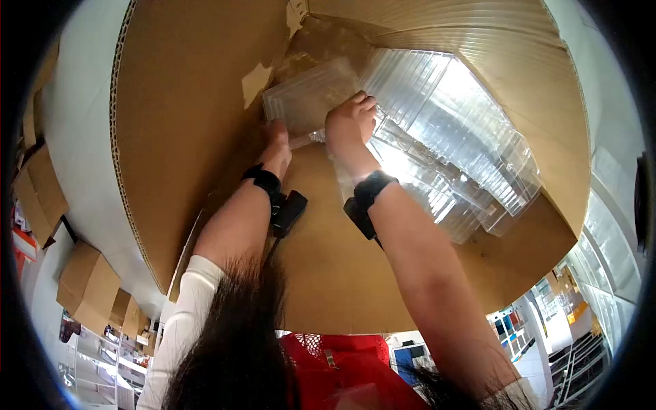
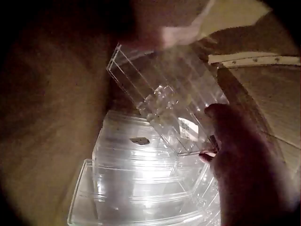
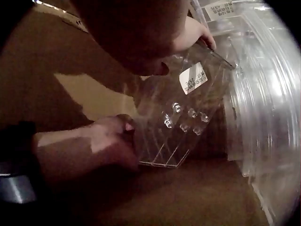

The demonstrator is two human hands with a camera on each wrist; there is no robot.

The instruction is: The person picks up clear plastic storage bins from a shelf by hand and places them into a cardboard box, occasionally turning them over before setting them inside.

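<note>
Both hands are inside a large cardboard box (image 1: 184,143), on opposite sides of a thin, clear plastic case (image 1: 307,99). The left hand (image 1: 276,145) grips its left end, thumb at the edge. At the other end, the right hand (image 1: 352,124) holds the case with its fingers bent over the rim. In the right wrist view, a white printed label (image 3: 193,78) and several small clear bumps show on the case (image 3: 162,141). To the right of the hands lies a pile of similar clear plastic cases (image 1: 424,89), stacked in rows.
The carton's ribbed far wall (image 1: 506,27) and tall left wall enclose the hands. A torn paper patch (image 1: 257,85) marks the left wall. Outside stand smaller cartons (image 1: 89,277) at the left and shelving (image 1: 581,369) at the lower right.
</note>
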